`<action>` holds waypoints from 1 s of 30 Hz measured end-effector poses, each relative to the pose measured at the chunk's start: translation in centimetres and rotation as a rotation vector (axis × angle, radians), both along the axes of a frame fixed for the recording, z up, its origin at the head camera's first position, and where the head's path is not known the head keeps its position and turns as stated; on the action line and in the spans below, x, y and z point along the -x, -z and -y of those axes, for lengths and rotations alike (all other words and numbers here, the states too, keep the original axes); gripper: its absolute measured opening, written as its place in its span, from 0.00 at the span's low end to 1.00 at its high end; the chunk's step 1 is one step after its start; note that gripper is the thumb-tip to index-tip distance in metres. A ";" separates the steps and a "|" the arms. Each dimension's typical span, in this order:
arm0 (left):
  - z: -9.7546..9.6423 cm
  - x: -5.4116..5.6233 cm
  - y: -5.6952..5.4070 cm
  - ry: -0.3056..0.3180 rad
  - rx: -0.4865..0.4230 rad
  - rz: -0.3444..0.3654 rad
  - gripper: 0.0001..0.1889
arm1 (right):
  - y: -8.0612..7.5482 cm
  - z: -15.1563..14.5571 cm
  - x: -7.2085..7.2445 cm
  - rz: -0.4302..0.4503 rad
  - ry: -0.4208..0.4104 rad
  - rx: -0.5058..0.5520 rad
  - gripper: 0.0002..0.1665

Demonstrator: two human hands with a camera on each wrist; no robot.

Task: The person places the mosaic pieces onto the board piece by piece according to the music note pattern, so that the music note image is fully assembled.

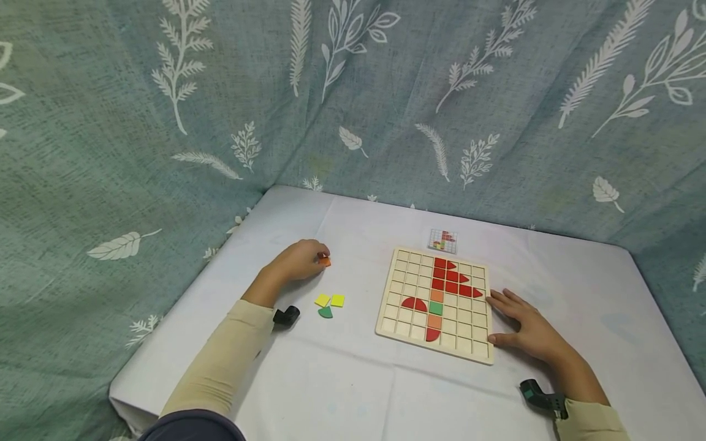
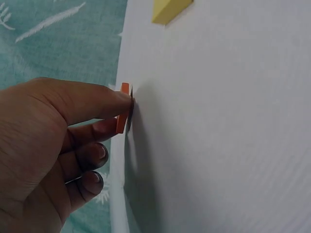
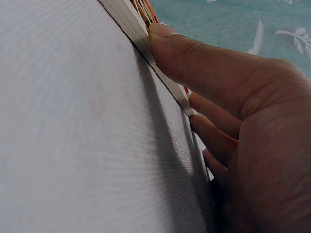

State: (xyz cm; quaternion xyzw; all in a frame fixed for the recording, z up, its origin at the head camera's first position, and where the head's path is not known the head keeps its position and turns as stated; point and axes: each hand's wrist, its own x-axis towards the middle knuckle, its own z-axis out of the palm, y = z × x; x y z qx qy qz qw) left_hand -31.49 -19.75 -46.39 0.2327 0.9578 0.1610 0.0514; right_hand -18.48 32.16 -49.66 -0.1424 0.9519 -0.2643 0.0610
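My left hand (image 1: 298, 260) pinches a small orange tile (image 2: 123, 108) between thumb and finger, close over the cloth at the left of the table. Toward me from that hand lie two yellow square tiles (image 1: 337, 301) and a green quarter-round tile (image 1: 325, 312). Along the right edge of the wooden grid board (image 1: 408, 275), my right hand (image 1: 526, 331) touches the frame with its thumb and extended fingers. Red tiles (image 1: 451, 288) form rows in the board's grid, with two orange tiles (image 1: 434, 321) and a green square tile (image 1: 436, 308) in a column below them.
Just behind the board lies a small pattern card (image 1: 444, 241) with a coloured grid picture. White cloth covers the table (image 1: 353, 392), and a leaf-printed green curtain (image 1: 386, 92) stands along its back and sides. A black wrist device (image 1: 287, 316) sits by the left forearm.
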 end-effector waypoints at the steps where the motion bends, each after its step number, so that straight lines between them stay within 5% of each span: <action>1: -0.2 -0.1 0.0 0.006 0.003 -0.004 0.14 | 0.0 0.0 0.0 -0.001 -0.002 0.001 0.57; 22: -5.6 -3.3 -1.3 0.224 0.094 -0.095 0.05 | 0.3 -0.1 0.0 -0.016 -0.018 0.018 0.57; 30: -7.2 -4.3 -1.7 0.290 0.057 -0.094 0.05 | 0.2 -0.1 0.0 -0.012 -0.012 0.010 0.56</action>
